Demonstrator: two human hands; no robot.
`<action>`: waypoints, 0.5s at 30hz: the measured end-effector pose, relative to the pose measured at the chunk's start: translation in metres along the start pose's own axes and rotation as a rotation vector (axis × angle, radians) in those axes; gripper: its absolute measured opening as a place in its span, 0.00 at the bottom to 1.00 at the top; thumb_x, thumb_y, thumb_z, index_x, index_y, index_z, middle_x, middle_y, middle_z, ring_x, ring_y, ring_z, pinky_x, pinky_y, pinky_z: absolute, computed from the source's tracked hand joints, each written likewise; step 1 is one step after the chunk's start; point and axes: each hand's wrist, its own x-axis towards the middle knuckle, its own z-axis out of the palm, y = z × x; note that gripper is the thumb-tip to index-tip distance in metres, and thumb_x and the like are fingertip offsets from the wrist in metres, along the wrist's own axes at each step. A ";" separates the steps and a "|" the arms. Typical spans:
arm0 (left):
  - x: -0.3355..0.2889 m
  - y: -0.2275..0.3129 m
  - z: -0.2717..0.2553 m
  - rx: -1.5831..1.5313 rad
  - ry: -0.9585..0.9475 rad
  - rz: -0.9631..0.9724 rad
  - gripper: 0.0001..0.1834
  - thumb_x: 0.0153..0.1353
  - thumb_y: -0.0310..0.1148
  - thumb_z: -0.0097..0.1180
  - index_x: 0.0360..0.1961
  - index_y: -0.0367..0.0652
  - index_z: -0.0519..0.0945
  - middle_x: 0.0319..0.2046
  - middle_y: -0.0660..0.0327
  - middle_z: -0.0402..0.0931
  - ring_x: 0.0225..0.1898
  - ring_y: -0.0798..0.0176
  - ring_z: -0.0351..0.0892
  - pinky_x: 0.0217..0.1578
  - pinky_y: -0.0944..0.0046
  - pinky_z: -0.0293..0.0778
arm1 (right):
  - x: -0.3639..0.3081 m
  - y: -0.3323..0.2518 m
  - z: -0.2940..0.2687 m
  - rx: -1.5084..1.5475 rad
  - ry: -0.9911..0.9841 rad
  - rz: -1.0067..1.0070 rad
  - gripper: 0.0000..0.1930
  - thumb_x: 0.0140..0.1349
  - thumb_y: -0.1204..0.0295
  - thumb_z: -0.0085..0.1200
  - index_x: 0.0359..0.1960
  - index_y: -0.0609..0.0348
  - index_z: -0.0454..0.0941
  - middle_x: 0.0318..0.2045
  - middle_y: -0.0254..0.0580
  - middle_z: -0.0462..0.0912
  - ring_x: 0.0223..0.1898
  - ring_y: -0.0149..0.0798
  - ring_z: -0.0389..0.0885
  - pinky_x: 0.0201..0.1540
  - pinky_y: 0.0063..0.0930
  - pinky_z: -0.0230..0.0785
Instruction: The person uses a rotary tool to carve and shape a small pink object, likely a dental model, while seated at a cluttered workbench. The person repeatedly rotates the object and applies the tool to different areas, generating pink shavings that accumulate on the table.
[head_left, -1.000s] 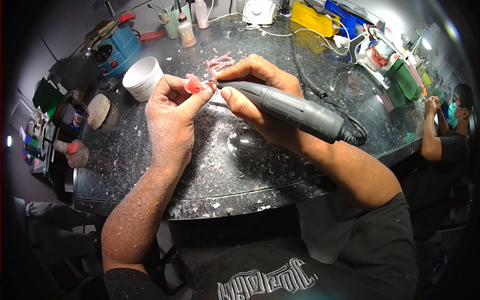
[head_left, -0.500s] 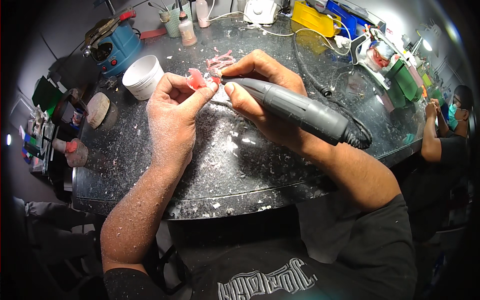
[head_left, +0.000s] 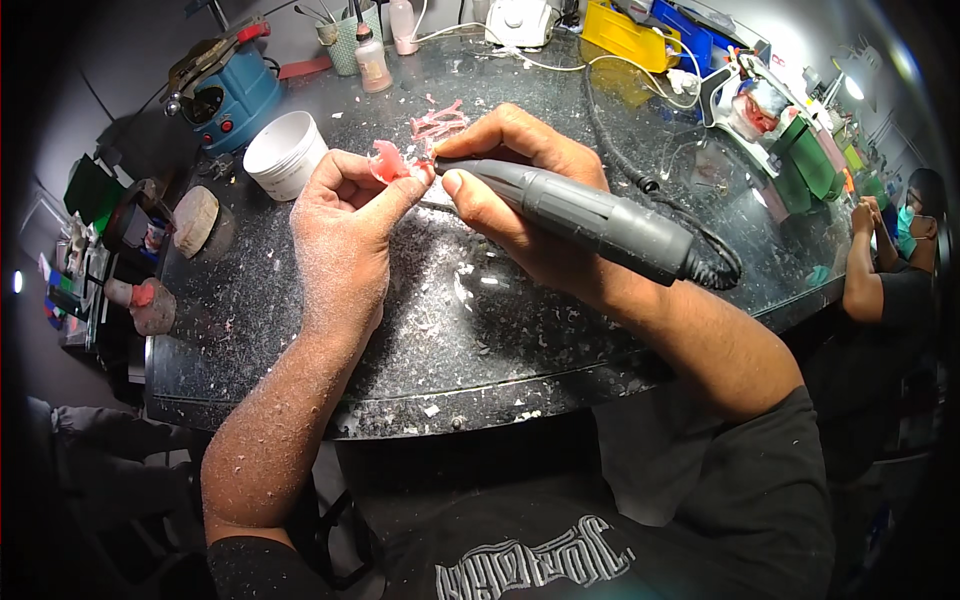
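Note:
My left hand [head_left: 345, 225] pinches a small pink acrylic dental piece [head_left: 390, 162] between thumb and fingers, held just above the dark speckled benchtop [head_left: 300, 350]. My right hand [head_left: 520, 190] grips a grey motorised handpiece [head_left: 590, 215] like a pen, its tip meeting the pink piece. A black coiled cable [head_left: 715, 260] trails from the tool's rear across the bench. White dust covers my left hand, forearm and the bench under the hands. Another pink piece [head_left: 438, 122] lies on the bench just behind the hands.
A white cup [head_left: 285, 152] stands left of my hands, a blue machine [head_left: 225, 90] behind it. Bottles [head_left: 372, 55], a yellow box [head_left: 625, 35] and a blue box [head_left: 690, 40] line the back. Plaster casts [head_left: 150, 300] sit at the left edge. Another person [head_left: 885, 270] works at far right.
Both hands have shifted slightly away from me with the pink piece and the tool; the tool tip stays on the piece.

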 end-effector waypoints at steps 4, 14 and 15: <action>-0.001 0.001 0.000 0.005 -0.012 -0.022 0.11 0.58 0.21 0.69 0.36 0.42 0.77 0.36 0.62 0.82 0.40 0.72 0.80 0.50 0.68 0.74 | -0.001 0.002 0.000 0.019 0.000 0.002 0.11 0.66 0.71 0.62 0.46 0.63 0.81 0.38 0.40 0.85 0.39 0.28 0.83 0.45 0.23 0.76; -0.001 0.001 0.000 -0.027 -0.006 -0.023 0.11 0.57 0.21 0.69 0.36 0.43 0.78 0.37 0.63 0.81 0.41 0.72 0.79 0.51 0.67 0.72 | -0.001 0.000 0.001 0.049 -0.001 0.046 0.12 0.64 0.69 0.63 0.44 0.62 0.81 0.37 0.40 0.85 0.39 0.31 0.84 0.44 0.26 0.77; -0.001 0.002 0.001 -0.006 -0.006 -0.026 0.11 0.57 0.21 0.69 0.36 0.42 0.78 0.37 0.64 0.81 0.41 0.72 0.79 0.50 0.67 0.72 | -0.001 0.002 0.001 0.044 0.014 0.044 0.13 0.61 0.68 0.64 0.43 0.61 0.81 0.37 0.42 0.85 0.38 0.36 0.86 0.43 0.29 0.79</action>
